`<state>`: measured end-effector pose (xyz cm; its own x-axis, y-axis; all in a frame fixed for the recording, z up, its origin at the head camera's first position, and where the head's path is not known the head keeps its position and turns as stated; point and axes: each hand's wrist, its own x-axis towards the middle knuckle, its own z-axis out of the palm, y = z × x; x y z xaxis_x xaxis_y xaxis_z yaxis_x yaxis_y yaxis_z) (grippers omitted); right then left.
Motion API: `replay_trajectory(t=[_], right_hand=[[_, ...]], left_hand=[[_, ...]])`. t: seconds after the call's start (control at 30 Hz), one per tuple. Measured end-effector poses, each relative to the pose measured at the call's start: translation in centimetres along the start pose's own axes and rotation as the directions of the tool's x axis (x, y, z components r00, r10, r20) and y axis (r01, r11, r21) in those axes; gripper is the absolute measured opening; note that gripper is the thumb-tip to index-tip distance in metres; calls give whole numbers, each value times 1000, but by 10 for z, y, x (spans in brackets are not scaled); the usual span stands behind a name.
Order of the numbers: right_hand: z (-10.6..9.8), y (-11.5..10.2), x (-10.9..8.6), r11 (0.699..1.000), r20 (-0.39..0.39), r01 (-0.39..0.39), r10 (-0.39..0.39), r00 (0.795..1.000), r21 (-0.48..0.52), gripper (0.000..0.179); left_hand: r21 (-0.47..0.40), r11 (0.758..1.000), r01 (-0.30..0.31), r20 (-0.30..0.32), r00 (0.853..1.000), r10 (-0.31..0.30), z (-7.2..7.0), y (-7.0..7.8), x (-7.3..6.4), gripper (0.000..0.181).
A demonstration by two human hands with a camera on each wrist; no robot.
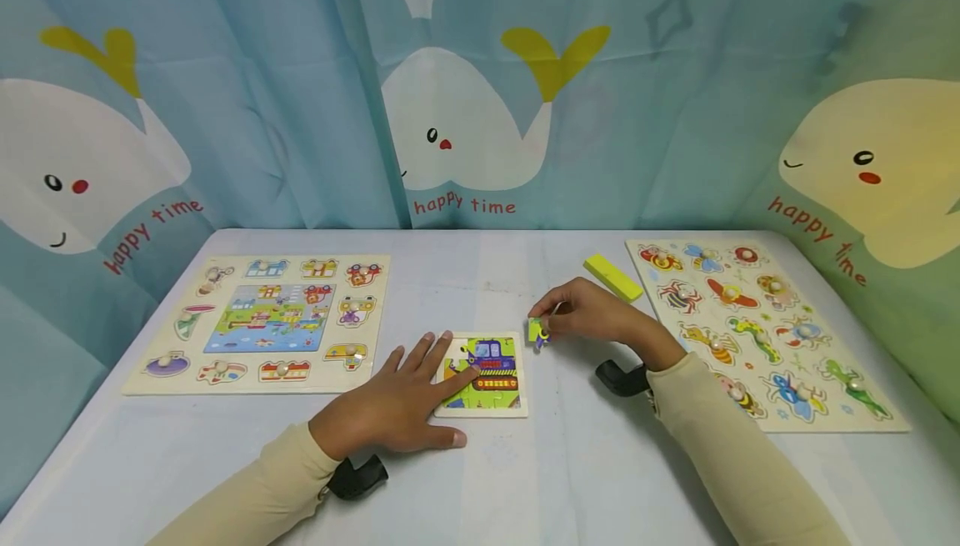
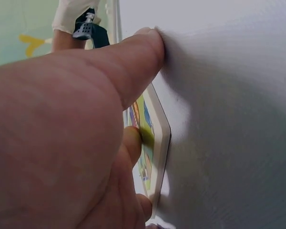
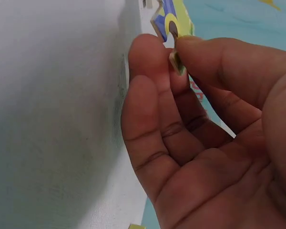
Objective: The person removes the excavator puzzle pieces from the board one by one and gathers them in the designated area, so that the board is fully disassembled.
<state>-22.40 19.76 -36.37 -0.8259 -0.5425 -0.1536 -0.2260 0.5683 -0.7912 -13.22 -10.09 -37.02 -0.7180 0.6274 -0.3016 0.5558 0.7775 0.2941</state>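
A small framed jigsaw puzzle (image 1: 495,398) with a blue vehicle picture lies mid-table. My left hand (image 1: 397,408) rests over its left side, fingers spread, with the index finger across the picture and the thumb below the near edge. In the left wrist view, the white rim (image 2: 163,126) shows beyond the thumb. Just right of the frame, my right hand (image 1: 588,313) pinches a jigsaw piece (image 1: 536,331) between thumb and fingers. Seen from the right wrist, the piece (image 3: 183,16) is green, blue and yellow with a curved cut-out. The left hand covers part of the puzzle's left side.
To the left lies a knob puzzle board (image 1: 255,367) with vehicles around a town scene. An insect knob board (image 1: 705,296) lies at the right. Behind the right hand is a yellow-green block (image 1: 612,277). A whale-print curtain (image 1: 300,112) hangs behind the table.
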Motion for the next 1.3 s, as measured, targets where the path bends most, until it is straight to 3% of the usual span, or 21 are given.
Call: replay_trajectory(t=[0.23, 0.4, 0.63, 0.77, 1.0, 1.3], right_hand=[[-1, 3, 1, 1000, 15, -23, 23, 1000, -7, 15], [2, 6, 2, 995, 1, -29, 30, 1000, -90, 14], [6, 2, 4, 988, -17, -55, 53, 998, -144, 13], [7, 0, 5, 984, -36, -69, 64, 997, -161, 11], [9, 2, 7, 969, -47, -43, 33, 998, -245, 10], [13, -5, 8, 963, -107, 16, -47, 993, -268, 12]], left_hand=[[-17, 1000, 6, 15, 1000, -6, -1, -3, 1, 79], [-49, 999, -8, 22, 1000, 9, -1, -3, 3, 79], [-102, 994, -41, -60, 998, 35, 2, -2, 6, 75], [-103, 993, -57, -65, 997, 51, 4, -1, 9, 78], [-85, 994, -65, -33, 997, 63, 8, -2, 13, 77], [-74, 995, -74, -4, 997, 74, 5, -1, 17, 77]])
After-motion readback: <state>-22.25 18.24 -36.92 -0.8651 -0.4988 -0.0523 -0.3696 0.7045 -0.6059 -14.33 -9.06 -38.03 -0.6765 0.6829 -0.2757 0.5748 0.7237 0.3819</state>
